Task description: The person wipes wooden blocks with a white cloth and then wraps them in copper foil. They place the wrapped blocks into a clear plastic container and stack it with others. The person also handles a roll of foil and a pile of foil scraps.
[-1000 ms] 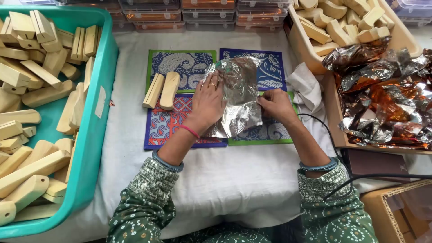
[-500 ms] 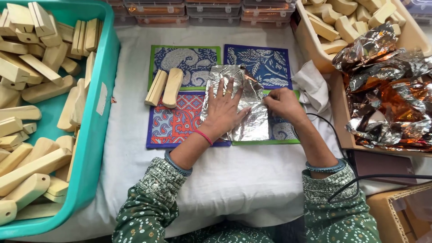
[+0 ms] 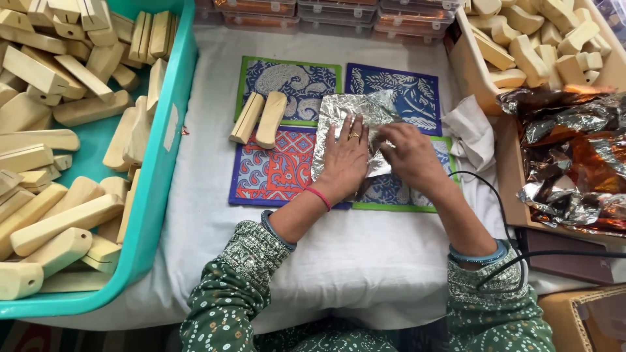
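Observation:
A sheet of silver foil [image 3: 352,112] lies on four patterned cloth mats [image 3: 280,171] in the middle of a white-covered table [image 3: 365,261]. My left hand [image 3: 347,160] lies flat on the foil, fingers spread, pressing it down. My right hand [image 3: 409,153] rests on the foil's right edge, its fingers pinching the foil there. Two pale wooden blocks [image 3: 259,118] lie side by side on the mats, just left of the foil.
A teal tub [image 3: 158,176] full of several wooden blocks fills the left side. A cardboard box [image 3: 471,65] of blocks sits at the back right, crumpled copper and silver foil sheets [image 3: 577,156] beside it. A black cable [image 3: 502,215] runs past my right wrist. Plastic cases [image 3: 326,10] line the far edge.
The foil, first raised and crumpled between both hands, now lies flatter on the mats. My left hand has spread flat on it; my right hand has come in to its right edge.

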